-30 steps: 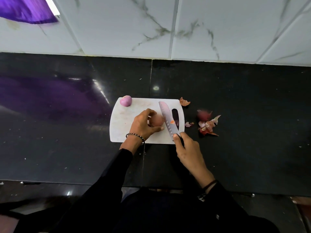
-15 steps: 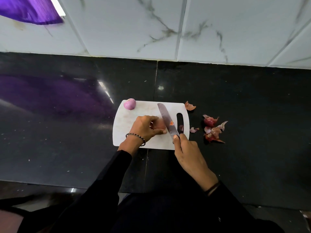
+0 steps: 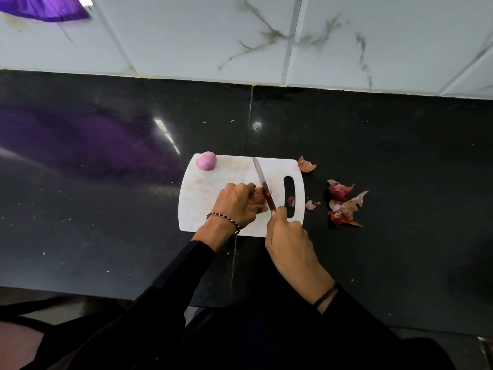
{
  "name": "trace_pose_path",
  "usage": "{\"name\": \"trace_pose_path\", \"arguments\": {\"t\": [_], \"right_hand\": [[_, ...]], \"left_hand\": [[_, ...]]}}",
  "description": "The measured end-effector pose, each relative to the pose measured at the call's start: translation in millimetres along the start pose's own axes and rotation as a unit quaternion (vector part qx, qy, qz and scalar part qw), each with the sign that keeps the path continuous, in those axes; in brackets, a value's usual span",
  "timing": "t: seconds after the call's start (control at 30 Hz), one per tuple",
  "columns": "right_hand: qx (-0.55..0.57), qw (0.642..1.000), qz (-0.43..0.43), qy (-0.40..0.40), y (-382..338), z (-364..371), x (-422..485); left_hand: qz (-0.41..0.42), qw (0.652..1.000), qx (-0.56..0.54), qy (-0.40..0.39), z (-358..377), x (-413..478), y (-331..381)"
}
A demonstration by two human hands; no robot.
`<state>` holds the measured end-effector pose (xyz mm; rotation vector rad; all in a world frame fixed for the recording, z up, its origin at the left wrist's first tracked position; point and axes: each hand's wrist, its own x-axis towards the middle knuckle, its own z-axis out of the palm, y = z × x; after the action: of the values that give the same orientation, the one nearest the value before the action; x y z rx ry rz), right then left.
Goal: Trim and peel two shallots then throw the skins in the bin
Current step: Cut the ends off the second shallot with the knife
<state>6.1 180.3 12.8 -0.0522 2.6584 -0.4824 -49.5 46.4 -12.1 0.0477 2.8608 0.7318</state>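
On a white cutting board [image 3: 213,198], the left grip [image 3: 234,202] clasps a reddish-brown shallot [image 3: 258,196]; the right grip [image 3: 289,241] grasps a knife [image 3: 260,174], blade against its end. A peeled pink shallot [image 3: 205,161] sits at the board's far-left corner.

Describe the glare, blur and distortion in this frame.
Head view: the glossy black countertop mirrors a bright light streak and a purple sheen at left; the purple object at top left is smeared; the wide lens splays the wall tiles outward; the knife and peeled shallot look fairly crisp.
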Motion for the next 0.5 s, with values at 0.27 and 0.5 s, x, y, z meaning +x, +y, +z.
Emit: {"name": "trace_pose_path", "arguments": {"t": [0.27, 0.5], "right_hand": [[0.024, 1.0, 0.003, 0.005, -14, -7, 18], [0.049, 0.999, -0.012, -0.013, -10, -19, 21]], "left_hand": [[0.018, 1.0, 0.019, 0.004, -1, 3, -2], [0.028, 0.999, 0.02, 0.005, -1, 1, 4]]}}
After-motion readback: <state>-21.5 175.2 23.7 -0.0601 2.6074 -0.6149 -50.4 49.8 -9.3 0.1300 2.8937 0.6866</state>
